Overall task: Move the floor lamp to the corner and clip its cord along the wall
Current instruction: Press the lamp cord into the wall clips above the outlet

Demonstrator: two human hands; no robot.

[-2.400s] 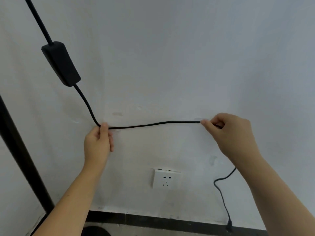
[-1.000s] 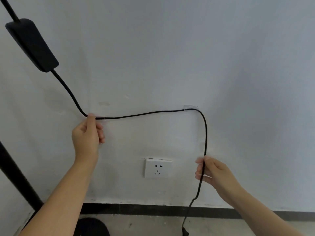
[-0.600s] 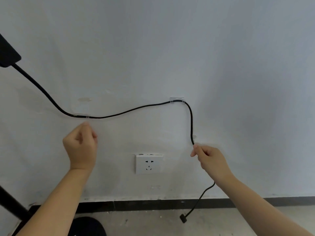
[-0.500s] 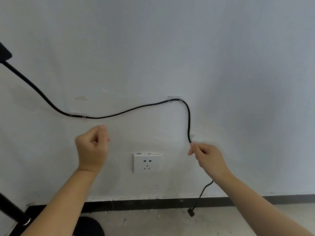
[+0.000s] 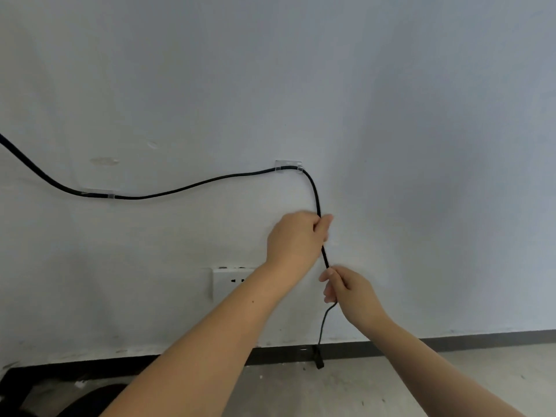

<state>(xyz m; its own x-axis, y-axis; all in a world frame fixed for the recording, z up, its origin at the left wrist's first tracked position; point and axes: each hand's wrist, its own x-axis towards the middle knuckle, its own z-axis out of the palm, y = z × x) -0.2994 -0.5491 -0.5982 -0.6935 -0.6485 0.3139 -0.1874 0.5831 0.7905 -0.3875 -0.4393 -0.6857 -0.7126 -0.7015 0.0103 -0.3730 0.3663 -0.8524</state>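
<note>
**Both hands on hanging cord below second clip**

Left hand [image 5: 296, 236] is closed around the black cord [image 5: 192, 185] on its vertical run, thumb tip pressing the cord toward the wall [image 5: 391, 100]. Right hand [image 5: 350, 291] sits just below and slightly right of the left, pinching the same cord between thumb and fingers; short taut bit of cord shows between the two hands.

Up from the left hand the cord curves to a clear clip [image 5: 288, 166] stuck on the wall, just above that hand. From there it runs off to the left, sagging a little, through a second clear clip [image 5: 97, 194], well left of both hands, then climbs to the left frame edge.

Below the right hand the cord hangs loose and ends in a small black plug [image 5: 318, 358], dangling in front of the dark baseboard [image 5: 451, 341], right near the floor [image 5: 376, 386]; contact with floor unclear.

White wall socket [image 5: 227, 282] is left of the right hand, below the left hand, partly hidden by the left forearm. A dark rounded shape [image 5: 90, 400] shows at bottom left, under the left forearm; can't tell what it is. Lamp pole itself not visible.
</note>
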